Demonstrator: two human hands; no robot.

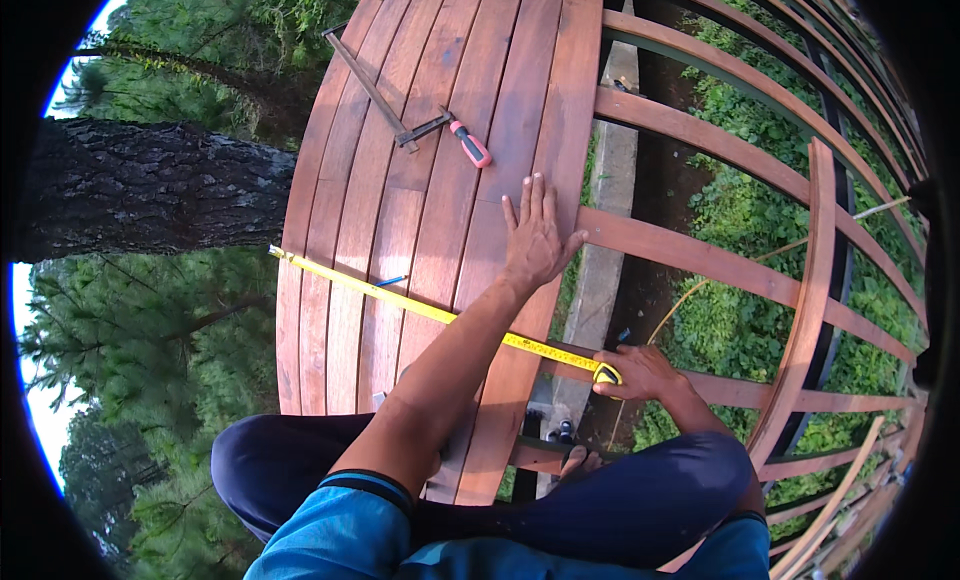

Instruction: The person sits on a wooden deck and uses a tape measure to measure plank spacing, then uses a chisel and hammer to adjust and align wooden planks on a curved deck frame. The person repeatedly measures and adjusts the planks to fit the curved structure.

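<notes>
My left hand [535, 235] lies flat on the reddish-brown deck boards [480, 180], fingers stretched out and pointing away from me, near their right edge. In my right hand [650, 373] is the case of a yellow tape measure [608, 376], held just past that edge over a joist. The yellow blade [400, 300] runs out leftward across the boards and beneath my left forearm, which hides part of it. Its end reaches the left edge of the deck. A blue pencil [392, 280] rests on the boards close to the blade.
A bar clamp [375, 90] with a red and black handle lies on the boards ahead. To the right, bare joists [700, 248] span open gaps above plants and a concrete beam [612, 190]. A loose curved board [818, 220] lies across the joists. A tree trunk [150, 188] stands at the left.
</notes>
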